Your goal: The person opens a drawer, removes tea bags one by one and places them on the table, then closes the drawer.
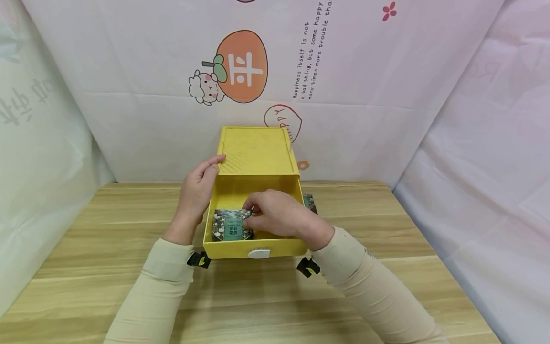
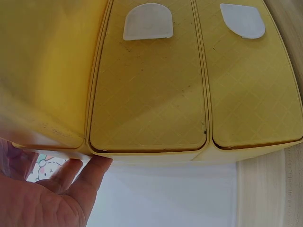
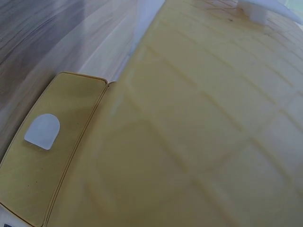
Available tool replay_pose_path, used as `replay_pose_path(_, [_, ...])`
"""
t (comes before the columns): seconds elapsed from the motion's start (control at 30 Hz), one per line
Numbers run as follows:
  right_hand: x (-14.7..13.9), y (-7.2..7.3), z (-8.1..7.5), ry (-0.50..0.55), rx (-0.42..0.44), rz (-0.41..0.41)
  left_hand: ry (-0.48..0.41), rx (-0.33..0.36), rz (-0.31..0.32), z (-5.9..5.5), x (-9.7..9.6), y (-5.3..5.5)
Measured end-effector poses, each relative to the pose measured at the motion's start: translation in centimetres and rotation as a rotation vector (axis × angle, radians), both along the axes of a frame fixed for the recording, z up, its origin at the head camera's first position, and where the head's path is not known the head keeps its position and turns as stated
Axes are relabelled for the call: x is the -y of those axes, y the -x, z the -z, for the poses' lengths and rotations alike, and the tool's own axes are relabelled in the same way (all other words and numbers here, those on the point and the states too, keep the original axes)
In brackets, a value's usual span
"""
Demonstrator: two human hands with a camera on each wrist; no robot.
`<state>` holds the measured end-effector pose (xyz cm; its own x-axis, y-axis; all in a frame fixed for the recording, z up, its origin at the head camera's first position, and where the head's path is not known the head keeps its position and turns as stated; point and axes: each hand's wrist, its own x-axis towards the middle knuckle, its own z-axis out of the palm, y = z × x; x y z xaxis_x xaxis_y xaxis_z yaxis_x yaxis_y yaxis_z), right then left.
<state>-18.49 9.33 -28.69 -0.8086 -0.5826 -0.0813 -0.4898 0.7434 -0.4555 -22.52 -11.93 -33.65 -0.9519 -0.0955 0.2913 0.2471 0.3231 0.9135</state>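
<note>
The top drawer (image 1: 258,248) of a yellow drawer cabinet (image 1: 258,148) is pulled out toward me. Inside it, at the left front, lies a small flat box (image 1: 233,228) with a dark floral pattern and a green label. My right hand (image 1: 281,212) reaches into the drawer and pinches the box's right edge between thumb and fingers. My left hand (image 1: 196,191) rests against the cabinet's left side, one fingertip at the top edge. In the left wrist view, its extended fingers (image 2: 90,179) touch the cabinet wall. The right wrist view shows the drawer front close up, the right hand hidden.
Two lower drawers (image 2: 151,85) with white tabs are closed. Beside the cabinet on the right, a similar dark patterned item (image 1: 309,202) is partly hidden by the drawer. The wooden table (image 1: 240,306) meets a printed white cloth (image 1: 365,134) behind the cabinet.
</note>
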Motion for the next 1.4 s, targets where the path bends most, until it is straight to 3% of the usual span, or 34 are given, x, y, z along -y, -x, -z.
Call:
replay_pose_path(0.37, [-0.1,-0.1,-0.1,0.064,0.064,-0.009,-0.015,-0.006,0.009,0.0,0.0,0.0])
replay_pose_path(0.93, [-0.5,-0.1,-0.2,0.162,0.132,-0.134,-0.002,0.007,0.008,0.0,0.0,-0.1])
replay_pose_path(1.4, [-1.1,-0.2,-0.6,0.286,0.112,-0.092,0.009,0.016,0.02,-0.2,0.0,-0.4])
